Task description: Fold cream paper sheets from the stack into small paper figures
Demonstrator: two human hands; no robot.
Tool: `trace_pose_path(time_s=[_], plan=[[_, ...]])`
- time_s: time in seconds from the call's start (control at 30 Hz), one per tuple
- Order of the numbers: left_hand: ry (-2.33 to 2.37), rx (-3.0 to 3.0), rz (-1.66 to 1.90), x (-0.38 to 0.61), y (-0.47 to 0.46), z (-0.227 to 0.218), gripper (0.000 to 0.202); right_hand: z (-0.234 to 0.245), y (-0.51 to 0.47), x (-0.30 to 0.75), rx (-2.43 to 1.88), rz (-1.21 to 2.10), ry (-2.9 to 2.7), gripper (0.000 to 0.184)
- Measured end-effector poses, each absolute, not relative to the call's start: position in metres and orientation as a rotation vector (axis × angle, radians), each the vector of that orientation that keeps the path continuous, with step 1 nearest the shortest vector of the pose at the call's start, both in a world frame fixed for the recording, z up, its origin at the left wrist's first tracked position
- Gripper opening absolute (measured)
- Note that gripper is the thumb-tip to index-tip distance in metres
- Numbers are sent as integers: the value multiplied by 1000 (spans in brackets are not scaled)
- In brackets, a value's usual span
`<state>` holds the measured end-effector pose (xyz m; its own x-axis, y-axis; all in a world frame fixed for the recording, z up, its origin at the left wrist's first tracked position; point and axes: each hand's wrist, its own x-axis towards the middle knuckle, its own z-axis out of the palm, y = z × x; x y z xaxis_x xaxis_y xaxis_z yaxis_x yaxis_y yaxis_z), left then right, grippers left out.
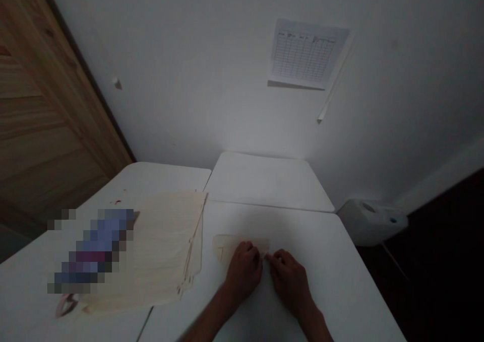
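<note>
A small, thin cream piece [222, 245], perhaps cloth or paper, lies on the white table in front of me. My left hand [245, 264] rests over its middle, fingers curled down onto it. Close beside it, my right hand [289, 276] pinches at the right end of the same piece with thumb and forefinger. The two hands nearly meet there, and the fingers hide part of the material. To the left lies a stack of larger cream sheets [166, 246] with uneven right edges.
A blurred-out bluish item [102, 241] lies over the stack's left side, near a pinkish loop [66, 305]. Several white tabletops [264, 178] meet at seams. A printed sheet [306, 55] hangs on the wall. At right, a white box-like object [370, 221] stands beyond the table edge.
</note>
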<state>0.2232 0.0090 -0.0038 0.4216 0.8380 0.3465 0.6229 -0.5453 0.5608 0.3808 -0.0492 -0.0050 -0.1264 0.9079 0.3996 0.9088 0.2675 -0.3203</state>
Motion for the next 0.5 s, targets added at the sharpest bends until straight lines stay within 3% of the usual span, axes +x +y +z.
trace_pose_path(time_s=[0.5], plan=[[1217,2291,931,222,7,-5,15,-7,-51,380,-1692,-69,-2036,35]])
